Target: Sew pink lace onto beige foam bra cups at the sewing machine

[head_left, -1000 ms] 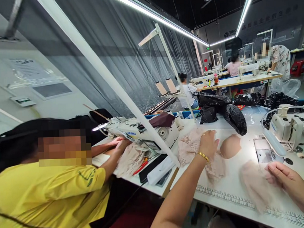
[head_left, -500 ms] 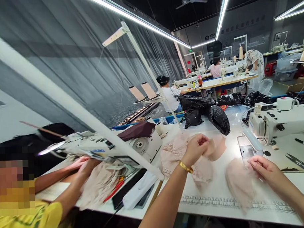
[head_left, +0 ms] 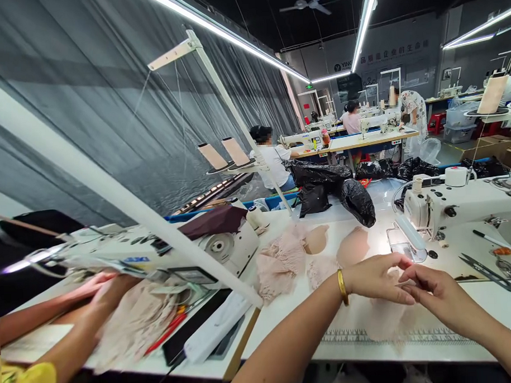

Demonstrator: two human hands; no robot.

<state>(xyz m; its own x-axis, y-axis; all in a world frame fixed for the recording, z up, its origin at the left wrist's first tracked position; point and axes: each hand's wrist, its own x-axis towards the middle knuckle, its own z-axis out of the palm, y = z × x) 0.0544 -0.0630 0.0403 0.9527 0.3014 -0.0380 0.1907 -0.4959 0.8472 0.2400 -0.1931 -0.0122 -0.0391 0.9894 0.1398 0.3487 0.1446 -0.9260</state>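
My left hand, with a gold bracelet at the wrist, meets my right hand above the front of the table. Between them they pinch the upper edge of a thin, pale pink piece of fabric, which hangs down, blurred, over the printed ruler strip. My fingers partly hide the gripped edge. Just beyond my left hand lies a smooth, rounded beige fabric piece. A heap of pale pink lace fabric spreads out farther left. Behind my hands stands a white sewing machine with its lamp lit.
Scissors and a pen lie to the right. Black plastic bags are at the table's back. At left, a co-worker's hands work at another sewing machine; a slanted white pole crosses between the stations.
My left hand has moved right from the lace heap to join my right hand at the fabric. The camera view has shifted to the right.
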